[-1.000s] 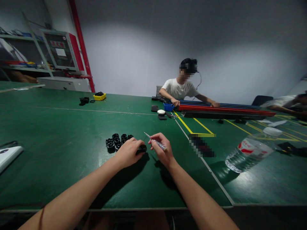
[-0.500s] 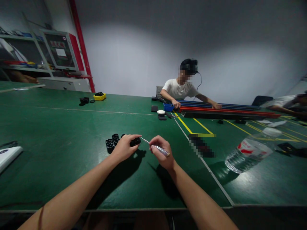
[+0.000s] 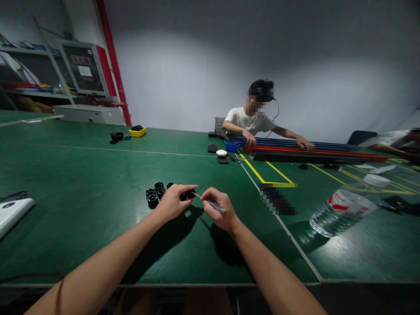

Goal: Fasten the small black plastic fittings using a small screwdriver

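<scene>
My left hand (image 3: 172,202) is closed around a small black part (image 3: 187,195), its far end sticking out past my thumb and fingers. Between the fingers of my right hand (image 3: 220,210) is a screwdriver (image 3: 216,206) with a clear handle and a thin metal shaft. Its tip meets the right end of the black part; whether it sits in a screw is too small to tell. Beside my left hand, several black ring-like parts (image 3: 152,199) lie in a cluster on the green table (image 3: 183,258), partly hidden by that hand.
A water bottle (image 3: 344,208) stands at the right. A white device (image 3: 13,214) lies at the left edge. Across the table a co-worker (image 3: 246,120) handles long red and blue bars (image 3: 295,149). A yellow bin (image 3: 138,132) and a blue bin (image 3: 232,146) stand farther back.
My right hand has shifted slightly left, bringing the screwdriver closer to the black part, with less of its shaft showing. The co-worker's hands have moved to the right along the bars.
</scene>
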### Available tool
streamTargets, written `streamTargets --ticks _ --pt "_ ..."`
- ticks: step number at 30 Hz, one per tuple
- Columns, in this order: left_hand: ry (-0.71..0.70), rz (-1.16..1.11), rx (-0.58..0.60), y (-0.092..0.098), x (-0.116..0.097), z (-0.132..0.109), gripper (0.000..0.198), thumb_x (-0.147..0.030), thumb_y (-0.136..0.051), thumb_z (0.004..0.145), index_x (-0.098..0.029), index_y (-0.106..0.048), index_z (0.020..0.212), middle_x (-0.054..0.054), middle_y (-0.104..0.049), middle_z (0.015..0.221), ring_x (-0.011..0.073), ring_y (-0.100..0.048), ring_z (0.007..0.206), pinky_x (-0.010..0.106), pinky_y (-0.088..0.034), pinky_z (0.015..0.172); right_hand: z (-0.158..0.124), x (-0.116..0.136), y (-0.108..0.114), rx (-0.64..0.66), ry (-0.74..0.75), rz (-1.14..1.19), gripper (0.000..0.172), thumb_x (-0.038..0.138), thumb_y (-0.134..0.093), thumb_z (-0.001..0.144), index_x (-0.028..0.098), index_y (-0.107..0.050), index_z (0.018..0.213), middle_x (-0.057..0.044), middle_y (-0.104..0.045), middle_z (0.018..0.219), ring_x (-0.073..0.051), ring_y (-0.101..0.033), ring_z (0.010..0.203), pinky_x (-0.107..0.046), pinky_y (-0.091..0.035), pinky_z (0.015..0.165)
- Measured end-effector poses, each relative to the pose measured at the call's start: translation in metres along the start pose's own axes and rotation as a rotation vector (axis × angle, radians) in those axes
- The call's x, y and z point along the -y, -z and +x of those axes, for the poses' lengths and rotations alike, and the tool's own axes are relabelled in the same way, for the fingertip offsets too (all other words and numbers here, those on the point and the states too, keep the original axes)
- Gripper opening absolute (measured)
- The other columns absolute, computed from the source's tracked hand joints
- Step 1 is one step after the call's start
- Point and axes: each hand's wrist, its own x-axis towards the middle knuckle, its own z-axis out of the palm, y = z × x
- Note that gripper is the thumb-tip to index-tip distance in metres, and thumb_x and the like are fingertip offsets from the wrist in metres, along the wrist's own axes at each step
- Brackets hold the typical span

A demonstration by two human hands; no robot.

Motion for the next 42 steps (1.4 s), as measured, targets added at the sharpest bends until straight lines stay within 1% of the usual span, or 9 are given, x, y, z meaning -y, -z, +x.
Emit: streamTargets --ticks 6,10,18,24,30,38,42 --pt "-0.015 0.007 0.006 -0.0011 -0.0002 0.0 0.044 -0.021 -0.071 0.081 -0.028 -0.069 0.124 0.004 -0.074 0.097 0.0213 -0.062 0.089 0.033 -0.049 0.083 0.0001 0.001 -0.0006 0.019 -0.022 -0.068 0.005 0.023 -0.057 0.076 0.021 -0.06 0.079 0.001 -0.058 0.065 -0.013 -0.05 0.056 -0.025 -0.039 0.055" --pt "-0.013 0.006 -0.001 -0.0011 -0.0023 0.0 0.045 -0.018 -0.071 0.081 -0.028 -0.068 0.124 0.004 -0.073 0.097 0.021 -0.062 0.09 0.033 -0.048 0.083 0.0001 0.0002 -0.0005 0.036 -0.028 -0.094 0.005 0.023 -0.056 0.076 0.021 -0.06 0.078 0.001 -0.059 0.065 -0.013 -0.05 0.055 -0.024 -0.038 0.055" --pt "-0.027 0.004 0.025 -0.0012 -0.0056 -0.0008 0.048 -0.013 -0.069 0.079 -0.026 -0.068 0.124 0.004 -0.073 0.098 0.0208 -0.061 0.089 0.033 -0.047 0.084 0.0006 -0.0016 0.0 0.042 -0.023 -0.128 0.006 0.023 -0.055 0.076 0.02 -0.06 0.078 0.001 -0.06 0.064 -0.013 -0.05 0.054 -0.024 -0.038 0.055" --pt "-0.041 0.006 0.042 -0.0022 -0.0042 -0.0011 0.043 -0.018 -0.07 0.08 -0.025 -0.069 0.123 0.005 -0.072 0.096 0.0216 -0.061 0.089 0.034 -0.047 0.083 0.0009 0.0013 -0.0003 0.036 -0.051 -0.121 0.004 0.023 -0.056 0.077 0.02 -0.059 0.075 0.002 -0.058 0.06 -0.012 -0.049 0.051 -0.023 -0.036 0.052" --pt "-0.078 0.002 0.065 -0.0042 -0.0047 -0.0022 0.043 -0.018 -0.07 0.08 -0.025 -0.069 0.123 0.005 -0.073 0.099 0.0221 -0.063 0.092 0.034 -0.047 0.085 0.001 0.0005 -0.0016 0.014 -0.103 -0.111 0.01 0.025 -0.055 0.081 0.021 -0.059 0.073 0.001 -0.061 0.059 -0.013 -0.053 0.052 -0.023 -0.038 0.051" --pt "-0.049 -0.023 0.052 -0.0057 -0.0017 -0.0016 0.04 -0.021 -0.07 0.082 -0.027 -0.07 0.121 0.005 -0.073 0.099 0.0219 -0.064 0.093 0.034 -0.048 0.085 -0.0006 0.0018 0.0014 -0.026 -0.09 -0.105 0.009 0.026 -0.056 0.08 0.021 -0.058 0.073 0.002 -0.06 0.056 -0.013 -0.052 0.048 -0.024 -0.038 0.049" --pt "-0.036 -0.023 0.059 -0.0055 -0.0023 -0.0014 0.04 -0.023 -0.07 0.082 -0.026 -0.07 0.122 0.005 -0.073 0.1 0.0216 -0.064 0.092 0.033 -0.049 0.084 -0.0012 0.0026 0.0029 -0.006 -0.069 -0.098 0.01 0.027 -0.056 0.08 0.022 -0.058 0.072 0.001 -0.06 0.056 -0.013 -0.05 0.048 -0.025 -0.037 0.049"
